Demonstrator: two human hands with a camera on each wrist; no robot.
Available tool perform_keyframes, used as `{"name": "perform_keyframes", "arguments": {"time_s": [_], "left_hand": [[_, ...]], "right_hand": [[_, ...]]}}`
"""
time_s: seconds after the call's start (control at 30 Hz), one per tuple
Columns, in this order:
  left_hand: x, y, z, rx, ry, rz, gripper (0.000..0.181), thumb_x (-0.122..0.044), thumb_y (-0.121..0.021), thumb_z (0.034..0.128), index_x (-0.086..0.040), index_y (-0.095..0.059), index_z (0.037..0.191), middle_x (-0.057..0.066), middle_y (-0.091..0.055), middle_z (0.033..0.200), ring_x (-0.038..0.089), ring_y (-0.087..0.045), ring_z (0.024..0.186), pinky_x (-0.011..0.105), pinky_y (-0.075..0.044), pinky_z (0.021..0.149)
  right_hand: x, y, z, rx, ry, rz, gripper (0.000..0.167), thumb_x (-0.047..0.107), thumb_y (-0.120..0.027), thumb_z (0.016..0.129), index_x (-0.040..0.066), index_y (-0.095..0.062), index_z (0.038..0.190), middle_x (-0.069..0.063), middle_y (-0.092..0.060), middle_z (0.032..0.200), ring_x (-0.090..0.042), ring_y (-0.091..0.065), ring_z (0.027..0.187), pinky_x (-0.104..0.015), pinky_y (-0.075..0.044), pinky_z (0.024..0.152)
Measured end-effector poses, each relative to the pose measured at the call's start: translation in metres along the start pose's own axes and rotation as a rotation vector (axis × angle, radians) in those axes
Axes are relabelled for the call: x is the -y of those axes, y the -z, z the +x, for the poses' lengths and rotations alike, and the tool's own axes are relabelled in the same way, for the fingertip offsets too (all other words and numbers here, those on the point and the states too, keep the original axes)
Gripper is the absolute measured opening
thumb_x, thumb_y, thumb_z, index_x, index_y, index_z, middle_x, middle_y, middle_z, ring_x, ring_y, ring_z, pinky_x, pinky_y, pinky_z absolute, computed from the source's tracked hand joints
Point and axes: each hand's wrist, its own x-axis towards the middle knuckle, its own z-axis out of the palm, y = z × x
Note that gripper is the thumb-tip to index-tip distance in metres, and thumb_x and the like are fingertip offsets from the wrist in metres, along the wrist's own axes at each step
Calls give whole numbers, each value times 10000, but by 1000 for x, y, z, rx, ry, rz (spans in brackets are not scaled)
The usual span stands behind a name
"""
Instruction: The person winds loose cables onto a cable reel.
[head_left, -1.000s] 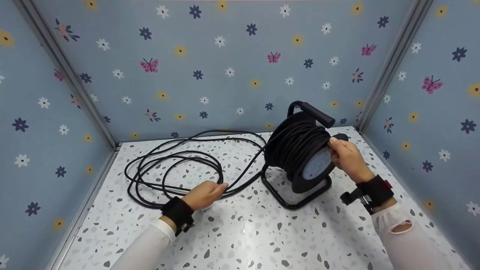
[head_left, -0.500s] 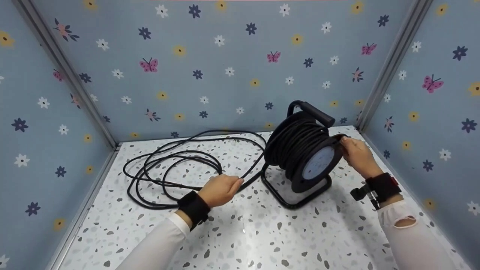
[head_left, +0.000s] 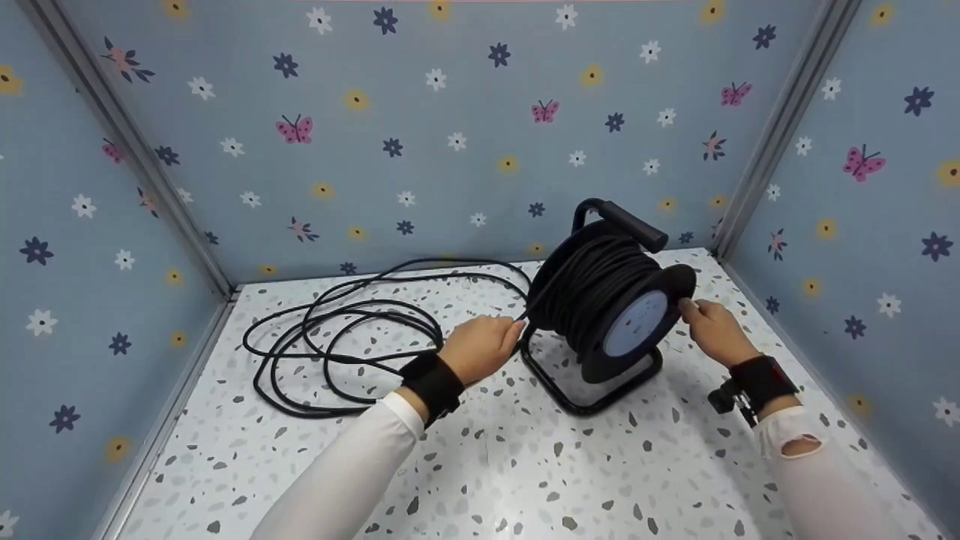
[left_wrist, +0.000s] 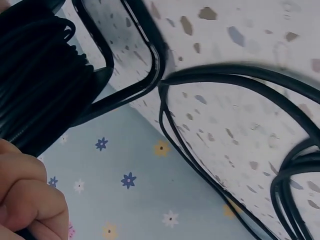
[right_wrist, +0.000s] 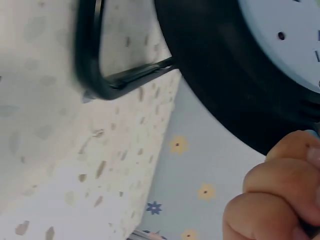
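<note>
A black cable reel point(head_left: 600, 292) with a blue-grey disc stands on its tube frame at the right of the head view. Its drum is thickly wound with black cable. My left hand point(head_left: 480, 349) grips the free black cable point(left_wrist: 240, 80) just left of the drum. In the left wrist view, the left hand's curled fingers point(left_wrist: 30, 190) are beside the windings. My right hand point(head_left: 716, 334) holds the reel's winding handle at the rim of the near flange. Curled right fingers point(right_wrist: 280, 185) hide most of that handle in the right wrist view.
Loose cable loops point(head_left: 300, 412) spread over the speckled floor point(head_left: 525, 472) left of the reel. Blue flowered panels point(head_left: 450, 172) enclose the back and both sides. The reel's black carrying handle point(head_left: 634, 225) points up. A tube base point(head_left: 577, 410) reaches forward beneath the drum.
My left hand has moved right and up along with the cable, close to the drum. The right hand has swung outward, then down, and the reel's flange has turned.
</note>
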Motion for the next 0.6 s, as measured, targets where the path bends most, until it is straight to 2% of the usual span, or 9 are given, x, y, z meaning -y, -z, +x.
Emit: {"name": "perform_keyframes", "arguments": {"time_s": [0.1, 0.17, 0.27, 0.33, 0.4, 0.5, 0.6], "left_hand": [[0, 1, 4, 21, 15, -23, 480, -342, -397, 1181, -179, -451, 733, -29, -419, 641, 260, -601, 657, 486, -554, 712], [4, 4, 3, 42, 39, -42, 504, -357, -373, 1186, -128, -521, 762, 38, -504, 666, 309, -667, 729, 510, -570, 765], [18, 13, -2, 70, 98, -69, 539, -404, -326, 1190, -65, -692, 986, 138, -721, 907, 367, -749, 984, 540, -581, 940], [34, 21, -7, 88, 146, -85, 578, -451, -299, 1189, -53, -716, 1230, 176, -766, 1183, 383, -725, 1185, 546, -541, 1078], [53, 30, -14, 106, 186, -91, 616, -503, -310, 1180, -53, -632, 1452, 184, -690, 1438, 392, -639, 1369, 551, -458, 1201], [87, 44, -29, 152, 227, -51, 709, -580, -386, 1148, -46, -491, 1603, 196, -558, 1608, 408, -529, 1497, 573, -370, 1272], [122, 52, -47, 238, 255, 48, 839, -675, -498, 1081, -52, -440, 1642, 204, -513, 1646, 427, -487, 1527, 596, -351, 1278]], "right_hand": [[-2, -3, 1, 1, 7, -22, 499, 351, -369, 1178, 12, -612, 904, 46, -525, 659, -177, -511, 645, -352, -425, 709], [-3, -5, 1, 4, 6, -27, 495, 345, -375, 1177, 7, -618, 909, 46, -534, 662, -172, -522, 650, -349, -432, 715], [-4, -7, -1, 23, -4, -20, 491, 345, -377, 1176, -1, -623, 930, 46, -545, 655, -165, -525, 637, -349, -433, 719], [-6, -10, -2, 40, -11, -18, 494, 349, -372, 1178, 2, -625, 933, 48, -551, 656, -160, -529, 643, -345, -441, 738], [-9, -13, -3, 50, -16, -10, 495, 344, -369, 1181, 3, -624, 929, 49, -549, 659, -161, -525, 646, -351, -440, 742], [-15, -19, -4, 64, -23, 12, 492, 347, -366, 1185, 15, -613, 919, 51, -528, 658, -153, -503, 632, -344, -430, 717], [-19, -24, -4, 84, -37, 42, 483, 364, -363, 1187, 32, -593, 922, 52, -503, 646, -139, -467, 592, -335, -402, 669]]}}
